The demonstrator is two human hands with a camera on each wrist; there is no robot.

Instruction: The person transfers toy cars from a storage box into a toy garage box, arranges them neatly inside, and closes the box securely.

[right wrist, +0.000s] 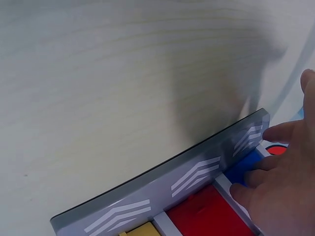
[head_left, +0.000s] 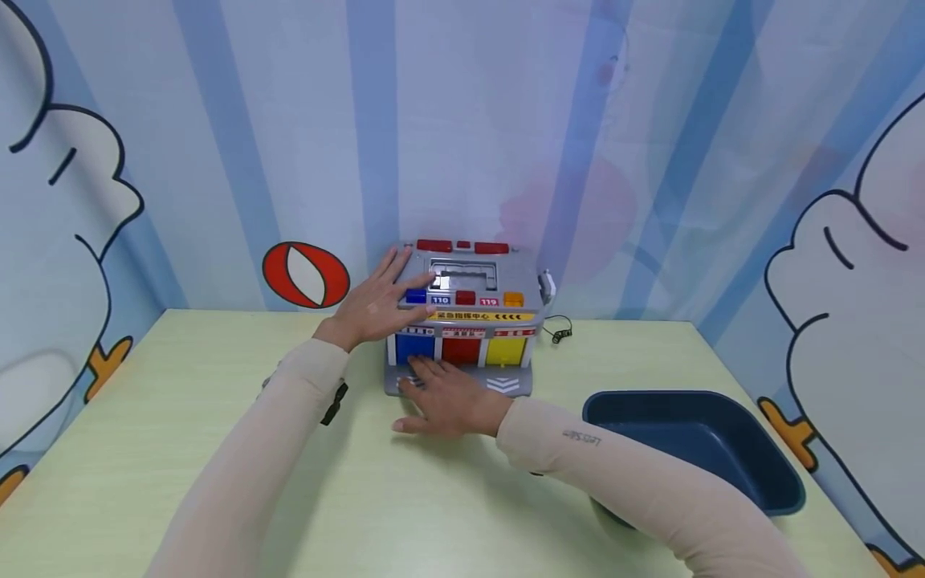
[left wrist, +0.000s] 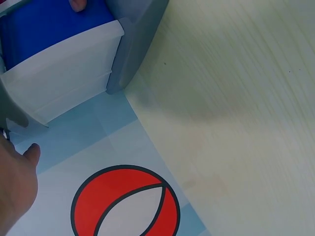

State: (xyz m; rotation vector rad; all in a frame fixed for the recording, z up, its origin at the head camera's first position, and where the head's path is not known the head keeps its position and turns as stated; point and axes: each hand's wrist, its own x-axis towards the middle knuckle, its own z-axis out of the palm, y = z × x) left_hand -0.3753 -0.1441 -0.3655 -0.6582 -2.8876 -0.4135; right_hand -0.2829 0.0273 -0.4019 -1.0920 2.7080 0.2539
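Observation:
A grey toy emergency station [head_left: 462, 313] stands near the back of the table, with a blue door [head_left: 414, 347], a red door [head_left: 461, 351] and a yellow door [head_left: 506, 352] along its front. My left hand [head_left: 372, 307] rests on the left of its roof, fingers spread, by the blue light. In front, my right hand [head_left: 451, 397] lies low over the grey ramp [head_left: 516, 385], its extended fingers at the blue door. The right wrist view shows those fingers [right wrist: 268, 164] against the blue door; whether they press it I cannot tell. Neither hand grips anything.
A dark blue plastic bin [head_left: 694, 425] sits at the right, partly behind my right forearm. A thin black coiled cord [head_left: 559, 331] lies beside the toy's right side. A cartoon-printed curtain [head_left: 462, 120] rises behind the table [head_left: 217, 385].

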